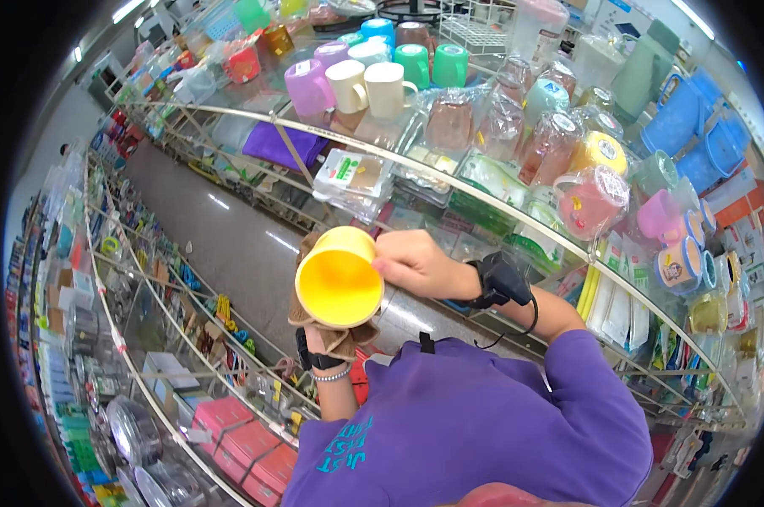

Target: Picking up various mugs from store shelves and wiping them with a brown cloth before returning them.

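A yellow mug [337, 279] is held up before my chest, its open mouth facing the camera. My right hand [413, 263] is closed at the mug's right side, where the handle is hidden by the fingers. Behind and below the mug, my left hand [316, 341] holds a brown cloth [344, 340] against it; the mug and cloth hide most of that hand. Beyond them, cream mugs [385, 90], a purple mug [307, 87] and green mugs [450, 65] stand upside down on the upper shelf.
A metal shelf rail [432, 168] curves close beyond my right arm. Plastic-wrapped cups [591, 201] and blue jugs [673, 120] crowd the right side. To the left run an aisle floor [198, 190] and another rack with pink boxes [245, 443] and metal lids [131, 431].
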{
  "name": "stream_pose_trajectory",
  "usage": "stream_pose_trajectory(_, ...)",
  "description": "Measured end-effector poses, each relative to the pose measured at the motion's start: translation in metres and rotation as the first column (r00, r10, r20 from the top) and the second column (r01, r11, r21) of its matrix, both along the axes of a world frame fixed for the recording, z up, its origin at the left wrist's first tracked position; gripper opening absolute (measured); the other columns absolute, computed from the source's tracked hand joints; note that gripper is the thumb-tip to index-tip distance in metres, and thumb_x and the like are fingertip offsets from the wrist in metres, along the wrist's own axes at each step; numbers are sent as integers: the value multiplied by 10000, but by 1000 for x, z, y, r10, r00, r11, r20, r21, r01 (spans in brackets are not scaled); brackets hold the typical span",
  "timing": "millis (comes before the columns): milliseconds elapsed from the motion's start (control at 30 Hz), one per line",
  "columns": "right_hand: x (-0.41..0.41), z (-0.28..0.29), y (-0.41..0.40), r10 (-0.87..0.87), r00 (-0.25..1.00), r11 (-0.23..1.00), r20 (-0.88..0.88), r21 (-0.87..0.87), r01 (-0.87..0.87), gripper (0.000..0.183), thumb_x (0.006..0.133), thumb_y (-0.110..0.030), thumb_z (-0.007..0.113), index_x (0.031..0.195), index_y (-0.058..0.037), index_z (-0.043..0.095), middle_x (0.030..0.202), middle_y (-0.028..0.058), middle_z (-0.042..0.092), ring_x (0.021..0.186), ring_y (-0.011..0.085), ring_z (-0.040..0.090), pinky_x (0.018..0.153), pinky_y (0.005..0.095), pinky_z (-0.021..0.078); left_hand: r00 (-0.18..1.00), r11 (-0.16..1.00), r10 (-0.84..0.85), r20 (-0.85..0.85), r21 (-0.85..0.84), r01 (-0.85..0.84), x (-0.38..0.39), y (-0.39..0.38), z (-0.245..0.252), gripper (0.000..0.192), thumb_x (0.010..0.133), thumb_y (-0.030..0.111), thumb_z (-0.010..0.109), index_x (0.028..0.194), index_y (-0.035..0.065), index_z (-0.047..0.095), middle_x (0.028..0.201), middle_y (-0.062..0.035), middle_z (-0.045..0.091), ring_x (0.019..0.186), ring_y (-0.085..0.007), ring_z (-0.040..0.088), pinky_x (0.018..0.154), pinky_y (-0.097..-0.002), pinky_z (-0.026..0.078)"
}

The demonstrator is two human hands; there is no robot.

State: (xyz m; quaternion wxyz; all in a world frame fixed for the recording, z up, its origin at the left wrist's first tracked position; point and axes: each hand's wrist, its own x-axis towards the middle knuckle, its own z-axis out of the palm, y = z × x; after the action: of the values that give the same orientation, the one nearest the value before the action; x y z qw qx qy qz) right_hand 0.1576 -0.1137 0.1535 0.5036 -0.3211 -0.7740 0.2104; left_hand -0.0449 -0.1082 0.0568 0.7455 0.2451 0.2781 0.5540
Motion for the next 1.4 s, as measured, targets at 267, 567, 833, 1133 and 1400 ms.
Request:
stream_pose_trajectory(267, -44, 9, 2, -184, 740, 785, -646, -550, -285, 381, 926, -287, 445, 766, 17, 609, 706, -30, 578, 645, 21, 480, 563, 213, 402, 982, 951, 111, -150, 304, -61, -37, 41, -78, 360, 920, 223, 431, 1221, 31, 393, 1188, -95, 467, 1086, -217, 464, 929, -334, 399)
stream_pose_trajectory(567, -17, 72, 11, -272, 797, 903, -540, -430, 16, 323, 906, -263, 495, 762, -4, 623, 673, -51, 559, 610, 2, 459, 527, 174, 375, 708, 658, 408, -577, 723, 211, -17, 55, -50, 461, 862, 186, 529, 1271, 19, 396, 1277, -153, 435, 1176, -246, 411, 1001, -366, 301)
stream_pose_trajectory(833, 136, 195, 74, -594, 804, 804, -29, -52, 592, 179, 796, -188, 518, 810, -22, 583, 763, 78, 582, 684, 210, 549, 610, 327, 426, 763, 847, 290, -578, 527, 77, -21, 93, -47, 459, 864, 189, 524, 1270, 18, 396, 1276, -153, 435, 1178, -247, 410, 1001, -366, 302)
stream_pose_trajectory(1133, 272, 155, 200, -716, -154, 667, 681, 733, 135, 78, 678, -118, 558, 733, -72, 527, 754, 58, 522, 808, 220, 522, 746, 324, 404, 707, 887, 346, -617, 461, -32, -30, 120, -44, 455, 867, 191, 518, 1270, 18, 396, 1276, -152, 435, 1180, -248, 408, 1001, -365, 302)
stream_pose_trajectory(1400, 340, 83, 255, -459, -331, 874, 825, 486, -2, 64, 669, -148, 535, 647, -108, 580, 768, 7, 535, 805, 162, 511, 774, 276, 383, 671, 892, 368, -643, 449, -59, -21, 137, -39, 453, 869, 193, 513, 1269, 17, 396, 1276, -152, 435, 1181, -249, 407, 1001, -365, 302)
